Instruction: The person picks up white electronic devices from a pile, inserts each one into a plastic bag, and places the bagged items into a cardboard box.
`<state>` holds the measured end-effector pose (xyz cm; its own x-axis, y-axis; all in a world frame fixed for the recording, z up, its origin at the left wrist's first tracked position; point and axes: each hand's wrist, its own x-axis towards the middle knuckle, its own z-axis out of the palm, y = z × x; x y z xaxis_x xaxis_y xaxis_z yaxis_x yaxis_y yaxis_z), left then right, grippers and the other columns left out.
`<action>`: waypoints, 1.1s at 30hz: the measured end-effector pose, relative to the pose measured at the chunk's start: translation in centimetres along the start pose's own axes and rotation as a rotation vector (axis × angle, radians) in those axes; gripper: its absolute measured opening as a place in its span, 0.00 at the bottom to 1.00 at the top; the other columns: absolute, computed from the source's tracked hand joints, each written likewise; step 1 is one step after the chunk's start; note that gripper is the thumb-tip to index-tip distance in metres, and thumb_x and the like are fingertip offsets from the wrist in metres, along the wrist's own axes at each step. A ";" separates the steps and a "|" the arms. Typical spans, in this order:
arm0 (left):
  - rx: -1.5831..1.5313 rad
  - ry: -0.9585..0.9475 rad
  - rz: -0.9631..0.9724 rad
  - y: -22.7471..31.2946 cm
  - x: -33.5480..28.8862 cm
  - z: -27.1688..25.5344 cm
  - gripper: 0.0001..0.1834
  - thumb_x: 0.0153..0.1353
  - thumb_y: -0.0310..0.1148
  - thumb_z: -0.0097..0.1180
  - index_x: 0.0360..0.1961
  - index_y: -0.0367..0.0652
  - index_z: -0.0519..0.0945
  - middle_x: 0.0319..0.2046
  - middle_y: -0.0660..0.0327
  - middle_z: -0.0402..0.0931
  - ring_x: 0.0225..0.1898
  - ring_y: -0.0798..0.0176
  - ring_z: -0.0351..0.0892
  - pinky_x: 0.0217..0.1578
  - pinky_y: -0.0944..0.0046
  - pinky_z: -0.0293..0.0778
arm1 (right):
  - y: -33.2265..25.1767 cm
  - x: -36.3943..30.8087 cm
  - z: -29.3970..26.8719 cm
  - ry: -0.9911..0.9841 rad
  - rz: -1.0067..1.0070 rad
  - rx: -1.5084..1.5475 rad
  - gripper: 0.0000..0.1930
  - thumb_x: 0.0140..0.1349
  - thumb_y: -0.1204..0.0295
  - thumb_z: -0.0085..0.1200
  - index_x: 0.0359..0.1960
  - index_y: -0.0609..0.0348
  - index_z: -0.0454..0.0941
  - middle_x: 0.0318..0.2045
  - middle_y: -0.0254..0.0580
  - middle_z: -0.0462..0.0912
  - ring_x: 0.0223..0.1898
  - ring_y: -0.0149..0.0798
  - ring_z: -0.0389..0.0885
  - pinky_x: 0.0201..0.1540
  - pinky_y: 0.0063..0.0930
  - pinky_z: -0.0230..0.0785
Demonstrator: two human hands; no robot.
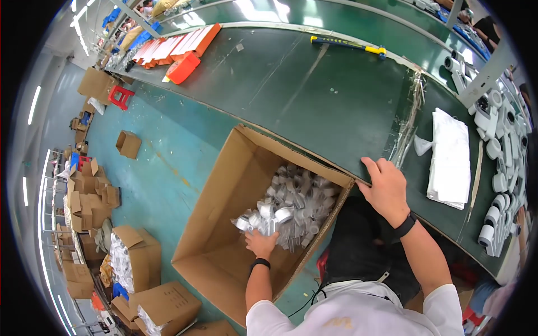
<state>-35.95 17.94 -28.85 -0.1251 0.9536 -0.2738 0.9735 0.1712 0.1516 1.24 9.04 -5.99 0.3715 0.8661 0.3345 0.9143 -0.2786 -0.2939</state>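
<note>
Surface: dark green table (269, 89) is running across the upper middle, its top showing scuffs and strips of clear film. Orange-and-white pieces (179, 47) are lying in a row at its far left, an orange-red roll (183, 68) just beside them. A yellow-and-blue tool (347, 46) is lying along the far edge; a folded white stack (449, 159) is resting at the right, near many white-and-grey parts (497, 131).

Room: teal floor (162, 129) is carrying a red stool (120, 97), a small carton (128, 144) and, at the left, piled cartons (89, 196). Light tubes (35, 105) are glowing beyond.

Work: large cardboard box (210, 224) is standing open beside the near table edge, mouth facing up, long axis running from upper right to lower left. Bagged white parts (297, 201) are lying heaped inside, toward the box's right side; their long axes are pointing in mixed directions.

Hands: left hand (261, 243) is reaching into the box, fingers touching the nearest bagged parts; cannot tell whether it is grasping one. Right hand (386, 187) is resting at the table edge by the box's corner, thumb and fingers spread; cannot tell whether it is gripping that corner.
</note>
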 end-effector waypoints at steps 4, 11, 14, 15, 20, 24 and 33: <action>0.037 -0.122 -0.086 0.3 0.0 2.9 0.49 0.35 0.59 0.68 0.56 0.37 0.73 0.64 0.42 0.56 0.62 0.36 0.60 0.58 0.36 0.59 | -0.4 0.3 0.4 0.009 0.017 -0.023 0.27 0.40 0.71 0.69 0.46 0.52 0.76 0.29 0.38 0.70 0.33 0.43 0.74 0.33 0.36 0.68; 0.047 -0.357 -0.280 -2.1 -1.6 8.4 0.51 0.36 0.60 0.67 0.59 0.36 0.71 0.63 0.42 0.58 0.62 0.36 0.62 0.59 0.37 0.59 | -0.6 0.5 1.1 0.018 0.043 -0.045 0.27 0.38 0.74 0.69 0.45 0.53 0.76 0.29 0.41 0.70 0.32 0.46 0.74 0.33 0.36 0.68; -0.050 -0.387 -0.490 -2.7 -1.0 11.0 0.53 0.37 0.61 0.66 0.61 0.36 0.69 0.62 0.43 0.58 0.62 0.35 0.62 0.60 0.39 0.60 | -1.1 0.5 1.1 0.034 0.038 -0.048 0.27 0.38 0.76 0.70 0.45 0.55 0.76 0.28 0.43 0.70 0.30 0.48 0.73 0.32 0.37 0.66; -0.146 -0.387 -0.604 -3.3 -0.8 12.1 0.53 0.37 0.61 0.66 0.61 0.36 0.68 0.63 0.43 0.58 0.62 0.35 0.62 0.60 0.40 0.60 | -1.0 0.5 1.3 0.043 0.030 -0.052 0.27 0.38 0.77 0.69 0.45 0.55 0.76 0.28 0.43 0.69 0.29 0.48 0.72 0.31 0.37 0.65; -0.214 -0.416 -0.700 -7.5 -0.3 16.6 0.55 0.41 0.59 0.66 0.62 0.27 0.65 0.62 0.33 0.56 0.60 0.37 0.66 0.61 0.50 0.63 | -0.6 0.3 1.7 0.049 0.026 -0.047 0.30 0.35 0.80 0.68 0.47 0.57 0.75 0.26 0.42 0.64 0.25 0.42 0.66 0.28 0.34 0.61; -0.173 -0.395 -0.763 -9.8 0.3 18.4 0.54 0.41 0.60 0.65 0.61 0.28 0.66 0.62 0.35 0.58 0.61 0.35 0.63 0.62 0.46 0.62 | -0.5 0.1 2.1 0.020 0.053 -0.027 0.31 0.33 0.82 0.68 0.47 0.58 0.75 0.26 0.39 0.63 0.25 0.38 0.63 0.27 0.31 0.57; -0.090 -0.260 -0.723 -14.6 3.0 21.3 0.48 0.43 0.55 0.69 0.60 0.32 0.69 0.63 0.40 0.59 0.65 0.36 0.59 0.63 0.41 0.60 | -0.4 0.3 2.3 0.026 0.053 -0.048 0.32 0.32 0.77 0.69 0.46 0.59 0.75 0.25 0.38 0.63 0.24 0.37 0.62 0.25 0.29 0.55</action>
<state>-46.49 12.99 -52.15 -0.6637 0.5105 -0.5467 0.6464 0.7592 -0.0757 0.58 10.34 -7.85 0.4231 0.8388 0.3425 0.8996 -0.3441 -0.2688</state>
